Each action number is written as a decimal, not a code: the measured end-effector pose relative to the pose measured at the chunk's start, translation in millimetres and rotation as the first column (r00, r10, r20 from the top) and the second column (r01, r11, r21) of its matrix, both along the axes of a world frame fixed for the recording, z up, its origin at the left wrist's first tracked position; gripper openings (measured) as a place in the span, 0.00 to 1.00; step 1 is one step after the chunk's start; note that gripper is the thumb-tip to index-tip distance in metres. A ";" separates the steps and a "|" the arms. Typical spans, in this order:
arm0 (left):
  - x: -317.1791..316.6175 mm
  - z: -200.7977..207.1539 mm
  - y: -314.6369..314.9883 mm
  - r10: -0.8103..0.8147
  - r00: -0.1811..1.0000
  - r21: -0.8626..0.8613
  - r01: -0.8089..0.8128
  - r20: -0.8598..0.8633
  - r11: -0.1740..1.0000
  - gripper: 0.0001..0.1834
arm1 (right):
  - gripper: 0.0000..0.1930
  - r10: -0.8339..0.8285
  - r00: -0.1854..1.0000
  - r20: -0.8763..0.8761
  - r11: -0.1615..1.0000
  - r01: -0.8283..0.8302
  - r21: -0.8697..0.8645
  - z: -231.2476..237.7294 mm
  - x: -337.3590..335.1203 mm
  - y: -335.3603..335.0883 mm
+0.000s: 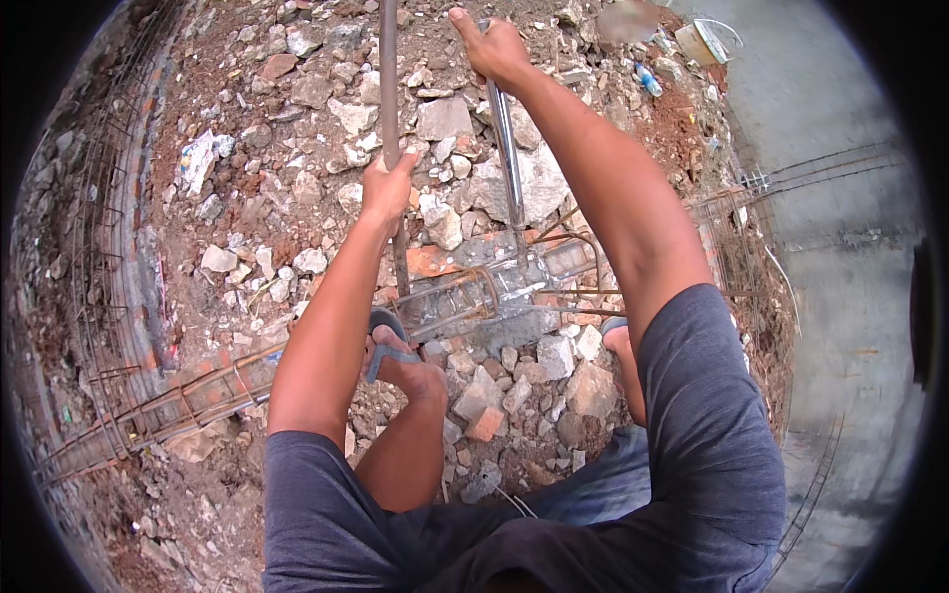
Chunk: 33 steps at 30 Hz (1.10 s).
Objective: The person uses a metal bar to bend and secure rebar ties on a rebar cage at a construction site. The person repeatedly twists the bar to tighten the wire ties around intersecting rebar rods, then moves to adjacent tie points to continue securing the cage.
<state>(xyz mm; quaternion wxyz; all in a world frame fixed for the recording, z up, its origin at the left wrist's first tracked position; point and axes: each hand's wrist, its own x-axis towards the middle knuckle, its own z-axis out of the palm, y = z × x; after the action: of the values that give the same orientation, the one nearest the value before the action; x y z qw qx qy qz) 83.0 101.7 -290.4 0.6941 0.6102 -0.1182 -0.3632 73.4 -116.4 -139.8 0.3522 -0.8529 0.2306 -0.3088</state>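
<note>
My left hand [388, 188] is closed round a long brown metal pipe [389, 79], which stands nearly upright and runs past the top of the picture. The pipe's lower end comes down beside my left foot [400, 366] and a concrete beam [445, 301] with bent rebar. Farther up and to the right, my right hand [494, 51] grips the top of a shiny metal bar [506, 148], thumb pointing out to the left. This bar leans slightly, and its lower end meets the beam near a bent rebar stirrup [484, 282]; exact contact cannot be made out.
Broken stones and rubble [484, 395] cover the ground. A rebar cage [168, 410] extends to the lower left, and more rebar [825, 163] crosses at right. A white bucket [702, 42] and a plastic bottle [648, 79] lie near the grey concrete surface [840, 296].
</note>
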 end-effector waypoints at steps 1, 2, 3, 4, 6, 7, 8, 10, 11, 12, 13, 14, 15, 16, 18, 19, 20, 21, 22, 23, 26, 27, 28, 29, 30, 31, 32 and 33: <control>-2.7 -5.0 2.9 -0.009 1.000 0.016 0.009 0.004 1.000 0.13 | 0.30 -0.017 0.999 -0.027 1.000 0.016 -0.023 -8.1 3.7 -7.2; -3.7 -11.5 6.2 -0.017 1.000 0.035 0.017 0.010 0.999 0.14 | 0.31 -0.032 0.998 -0.051 0.999 0.029 -0.043 -14.2 9.2 -12.3; -7.7 -14.3 4.9 -0.033 0.999 0.044 0.033 0.014 0.998 0.14 | 0.31 -0.087 0.992 -0.089 0.985 0.073 -0.155 -20.4 11.3 -26.0; -12.7 -16.4 0.7 -0.039 0.999 0.031 0.039 0.010 0.999 0.15 | 0.31 -0.148 0.981 -0.122 0.957 0.111 -0.266 -26.7 12.3 -39.5; -11.7 -23.3 3.4 -0.016 1.000 0.031 0.016 0.016 0.999 0.17 | 0.33 -0.198 0.974 -0.114 0.927 0.148 -0.345 -38.2 25.2 -34.2; -9.7 -26.1 3.6 -0.009 0.999 0.040 0.008 0.044 0.999 0.17 | 0.34 -0.208 0.974 -0.087 0.929 0.169 -0.329 -44.5 28.5 -31.4; -7.3 -31.7 4.2 -0.002 0.998 0.051 -0.002 0.069 0.999 0.17 | 0.34 -0.216 0.974 -0.064 0.933 0.187 -0.308 -51.4 31.2 -25.3; -24.3 -27.0 -15.1 -0.059 0.995 0.052 0.055 0.082 0.997 0.17 | 0.34 -0.158 0.987 0.038 0.885 0.159 -0.438 -64.5 9.9 -65.1; -33.3 -27.6 -25.0 -0.051 0.990 0.043 0.046 0.133 0.998 0.16 | 0.34 -0.121 0.989 0.086 0.854 0.147 -0.499 -66.5 -2.3 -82.8; -23.4 -38.0 -15.1 0.003 0.979 0.072 -0.018 0.205 0.997 0.16 | 0.30 0.003 1.000 -0.006 0.996 -0.003 0.094 -47.2 1.0 -42.5; -13.3 -48.1 -3.9 0.049 0.960 0.097 -0.079 0.276 0.992 0.16 | 0.28 0.030 0.999 -0.030 0.978 -0.024 0.209 -55.6 16.0 -33.2; -16.6 -44.4 -7.1 0.017 0.965 0.115 -0.048 0.261 0.992 0.15 | 0.27 0.018 0.997 -0.071 0.958 0.003 0.288 -49.6 8.6 -38.7; -19.0 -42.6 -10.6 0.016 0.976 0.114 -0.042 0.217 0.993 0.15 | 0.26 0.009 0.994 -0.113 0.931 0.033 0.364 -45.4 2.1 -42.6; -19.8 -40.5 -12.4 0.016 0.985 0.114 -0.036 0.173 0.993 0.14 | 0.25 0.030 0.994 -0.104 0.881 0.023 0.473 -43.8 -5.7 -44.7; -7.3 -44.2 -7.5 0.061 0.983 0.110 -0.080 0.172 0.991 0.13 | 0.25 0.098 0.993 -0.062 0.734 -0.030 0.679 -29.9 -9.2 -21.1; 1.1 -46.8 -7.0 0.091 0.974 0.097 -0.113 0.206 0.989 0.13 | 0.25 0.151 0.987 -0.053 0.711 -0.071 0.700 -25.9 -8.1 -16.7; 7.1 -48.3 -5.2 0.119 0.965 0.084 -0.142 0.235 0.986 0.13 | 0.26 0.202 0.978 -0.047 0.685 -0.106 0.720 -25.7 -9.2 -16.0; 18.4 -49.0 0.8 0.027 0.962 0.199 -0.084 0.272 0.976 0.21 | 0.26 0.254 0.967 -0.038 0.656 -0.143 0.741 -25.7 -8.6 -14.5; 19.9 -50.6 -0.6 0.073 0.888 0.303 -0.230 0.454 0.925 0.30 | 0.28 0.271 0.959 -0.077 0.604 -0.107 0.789 -25.8 -5.0 -12.0; 20.5 -52.4 -3.7 0.084 0.779 0.365 -0.383 0.621 0.849 0.39 | 0.29 0.313 0.948 -0.054 0.579 -0.146 0.802 -26.7 -3.1 -12.9; -16.5 -13.5 -10.4 -0.215 0.523 0.475 -0.433 0.825 0.766 0.53 | 0.32 0.395 0.919 0.011 0.497 -0.224 0.838 -34.4 -13.7 -22.3; -21.7 -1.5 -9.8 -0.310 0.566 0.463 -0.146 0.764 0.874 0.53 | 0.32 0.425 0.904 0.043 0.460 -0.257 0.850 -32.1 -12.1 -16.4; -27.7 7.5 -12.5 -0.417 0.574 0.406 0.156 0.705 0.901 0.54 | 0.33 0.452 0.889 0.075 0.422 -0.287 0.860 -29.1 -10.8 -11.4; -36.6 7.0 -19.4 -0.529 0.683 0.289 0.443 0.504 0.848 0.52 | 0.34 0.484 0.870 0.092 0.400 -0.314 0.861 -22.7 -6.1 -5.1; -49.6 -1.6 -27.5 -0.658 0.700 0.086 0.664 0.278 0.743 0.50 | 0.34 0.515 0.851 0.104 0.374 -0.332 0.866 -21.6 -2.6 -1.0; -61.0 -10.2 -34.1 -0.618 0.731 0.094 0.621 0.289 0.778 0.47 | 0.34 0.544 0.831 0.115 0.348 -0.349 0.870 -20.4 -0.5 3.0; -77.4 -17.1 -45.8 -0.584 0.754 0.088 0.588 0.302 0.804 0.45 | 0.35 0.588 0.798 0.133 0.323 -0.383 0.865 -21.6 -3.9 -6.6; -88.5 -25.7 -52.9 -0.543 0.779 0.092 0.544 0.314 0.834 0.42 | 0.36 0.570 0.815 0.108 0.368 -0.371 0.853 -24.7 -3.4 -10.0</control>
<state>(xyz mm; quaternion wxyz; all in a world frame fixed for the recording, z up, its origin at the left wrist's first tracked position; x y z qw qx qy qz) -5.5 48.8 -316.1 0.5313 0.6005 -0.4032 -0.4411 70.0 -126.4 -164.5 0.7662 -0.6274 0.1305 0.0470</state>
